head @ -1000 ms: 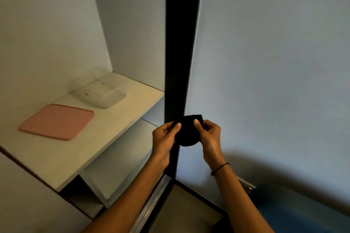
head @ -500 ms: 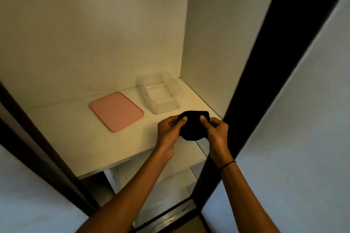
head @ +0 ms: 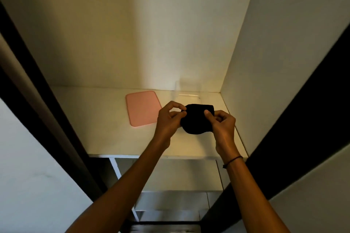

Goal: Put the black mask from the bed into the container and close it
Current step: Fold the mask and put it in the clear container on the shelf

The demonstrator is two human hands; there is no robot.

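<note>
Hands, left hand (head: 169, 117) and right hand (head: 221, 122), pinch black mask (head: 197, 121) above shelf (head: 113, 130), forearms outstretched.

Two bare forearms, no sleeves visible up to the lower edge of the view. Left hand (head: 169, 119) without ring or watch, wrist bare. Right hand (head: 222, 125) also without rings. Around the right wrist, one thin black band (head: 232, 161), like a cord or a hair tie, lying a little slanted across the arm, with a small knot or thicker part at its left end. Nails short, one pale thumbnail visible on the right hand
</note>
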